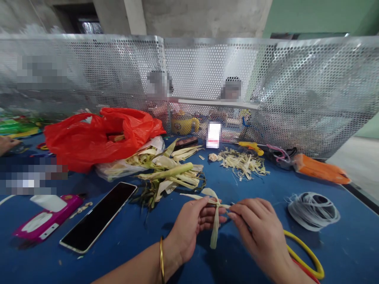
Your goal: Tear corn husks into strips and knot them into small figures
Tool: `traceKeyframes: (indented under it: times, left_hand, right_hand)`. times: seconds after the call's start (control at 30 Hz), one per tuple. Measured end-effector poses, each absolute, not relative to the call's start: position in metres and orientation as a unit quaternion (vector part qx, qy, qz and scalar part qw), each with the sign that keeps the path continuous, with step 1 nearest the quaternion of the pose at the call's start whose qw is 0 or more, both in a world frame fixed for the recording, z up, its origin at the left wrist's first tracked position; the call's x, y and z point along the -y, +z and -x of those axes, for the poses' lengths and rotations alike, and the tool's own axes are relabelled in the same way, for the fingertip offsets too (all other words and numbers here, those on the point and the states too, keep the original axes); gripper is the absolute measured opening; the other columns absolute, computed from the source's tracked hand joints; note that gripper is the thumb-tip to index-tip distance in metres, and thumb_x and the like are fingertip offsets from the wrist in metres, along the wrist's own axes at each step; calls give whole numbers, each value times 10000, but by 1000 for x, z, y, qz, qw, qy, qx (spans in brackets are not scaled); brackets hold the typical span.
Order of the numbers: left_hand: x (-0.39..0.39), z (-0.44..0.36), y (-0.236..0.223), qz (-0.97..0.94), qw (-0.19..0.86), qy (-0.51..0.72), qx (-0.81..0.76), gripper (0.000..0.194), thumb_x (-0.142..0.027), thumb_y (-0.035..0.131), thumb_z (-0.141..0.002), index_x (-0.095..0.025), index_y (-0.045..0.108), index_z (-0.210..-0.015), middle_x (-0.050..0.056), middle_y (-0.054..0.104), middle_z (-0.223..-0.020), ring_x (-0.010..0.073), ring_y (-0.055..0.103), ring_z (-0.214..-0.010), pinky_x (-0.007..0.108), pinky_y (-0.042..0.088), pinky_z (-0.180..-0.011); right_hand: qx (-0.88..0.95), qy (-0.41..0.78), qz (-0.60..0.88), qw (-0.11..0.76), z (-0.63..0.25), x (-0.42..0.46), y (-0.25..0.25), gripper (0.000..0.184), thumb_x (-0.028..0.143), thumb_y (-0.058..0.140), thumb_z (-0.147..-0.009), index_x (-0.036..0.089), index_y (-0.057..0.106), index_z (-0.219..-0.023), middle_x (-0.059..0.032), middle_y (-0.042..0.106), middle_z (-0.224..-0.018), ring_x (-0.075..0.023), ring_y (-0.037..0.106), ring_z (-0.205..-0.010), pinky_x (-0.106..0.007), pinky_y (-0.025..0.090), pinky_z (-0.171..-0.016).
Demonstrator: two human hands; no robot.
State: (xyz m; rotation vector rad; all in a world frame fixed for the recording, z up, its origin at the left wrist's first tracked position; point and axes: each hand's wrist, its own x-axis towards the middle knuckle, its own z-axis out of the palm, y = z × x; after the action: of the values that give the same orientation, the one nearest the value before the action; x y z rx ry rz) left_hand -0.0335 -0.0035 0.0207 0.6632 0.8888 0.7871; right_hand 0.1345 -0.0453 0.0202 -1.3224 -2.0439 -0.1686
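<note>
A knotted strip of pale corn husk [215, 227] is held between both hands above the blue table, its tails pointing left, up and down. My left hand [192, 221] grips it with the thumb on top and the other fingers curled beneath. My right hand [256, 223] pinches the husk's right end between thumb and fingertips. Beyond the left hand lies a pile of corn husks [177, 173], with darker, stringy pieces at its near end. Shredded husk scraps [242, 161] lie farther back, to the right.
A phone [99, 217] and a purple-pink device [49, 221] lie left, before a red plastic bag [100, 138]. At right are a coil of clear cord [314, 211], a yellow ring [308, 252], an orange packet [321, 169] and a yellow tool [251, 147]. A perforated metal screen [201, 63] stands behind.
</note>
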Motion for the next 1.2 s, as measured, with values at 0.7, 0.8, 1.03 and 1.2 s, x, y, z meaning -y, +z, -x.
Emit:
traceKeyframes:
  times: [0.7,0.8,1.03,1.2]
  left_hand:
    - [9,43,27,-427,739,408,-323,437,-453,521,-850,-96,696,-1031,156,714,-984,256,668,-891,319,500,-749]
    - [11,43,24,-421,753,390,-322,555,-559,482,-848,-84,691,-1045,178,710,-986,268,672,-864,322,497,-720]
    - [8,46,30,-459,748,355,-322,611,-619,502,-810,-113,674,-1107,158,701,-1012,237,664,-841,289,475,-689]
    - [9,40,27,-524,733,237,-363,354,-406,631,-779,-144,715,-1001,96,717,-936,178,646,-752,255,442,-661]
  right_hand:
    - [708,91,574,402,-138,42,10,115,274,412,-958,229,485,-882,-21,611,-797,-151,579,-705,-245,452,-638]
    - [737,65,541,400,-137,43,13,111,214,397,-953,228,472,-872,-43,608,-867,-154,588,-778,-255,468,-687]
    - [741,48,549,384,-138,44,13,114,197,403,-942,231,469,-855,-53,632,-977,-149,627,-835,-246,487,-693]
    - [743,66,547,381,-138,44,11,122,210,392,-948,241,448,-843,-50,653,-931,-187,630,-1007,-265,499,-733]
